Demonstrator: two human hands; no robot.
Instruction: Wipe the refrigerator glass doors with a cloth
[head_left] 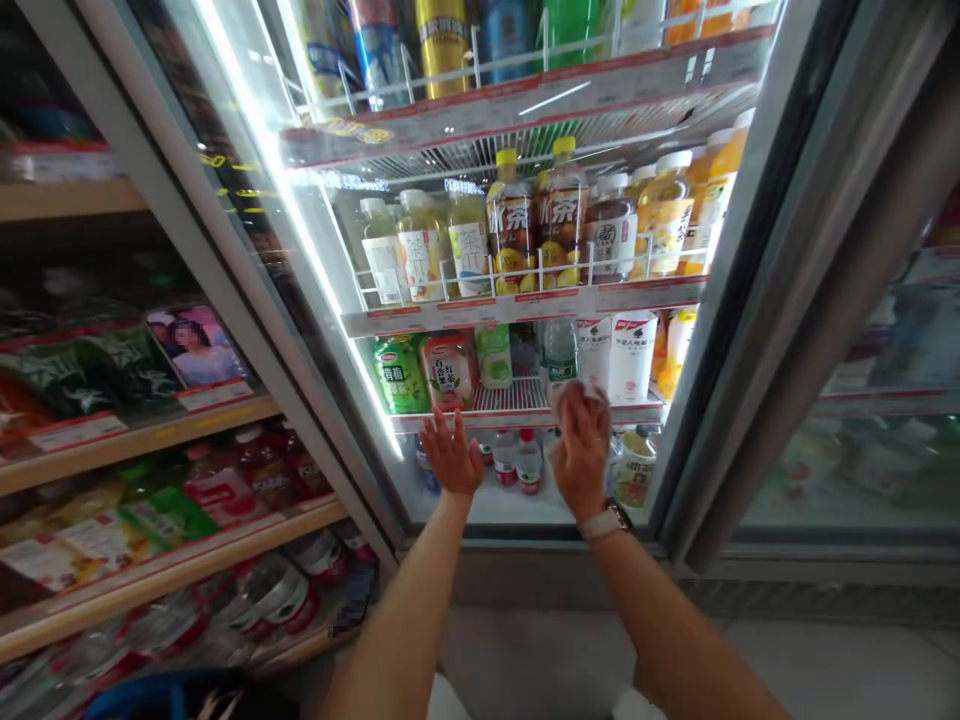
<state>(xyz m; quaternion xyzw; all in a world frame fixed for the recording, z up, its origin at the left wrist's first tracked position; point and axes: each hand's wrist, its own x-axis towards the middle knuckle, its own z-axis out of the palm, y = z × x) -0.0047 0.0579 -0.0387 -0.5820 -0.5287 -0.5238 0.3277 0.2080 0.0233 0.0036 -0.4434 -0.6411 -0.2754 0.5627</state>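
Observation:
My right hand [581,448], with a watch [616,516] on its wrist, holds a pale cloth [556,462] at the front edge of a lower fridge shelf [517,418]. Just behind it stands a clear water bottle [561,352]. My left hand [453,455] is open, fingers spread, at the same shelf edge; whether it touches the edge I cannot tell. Close above it are a green drink carton [400,375] and a red drink carton [448,370]. White cartons [632,355] stand to the right of the water bottle.
Higher shelves carry tea bottles [512,230], juice bottles [670,215] and cans [442,45]. Small bottles [528,462] stand on the fridge floor. The metal door frame [750,330] borders the right. Wooden shelves [150,445] with packaged drinks line the left.

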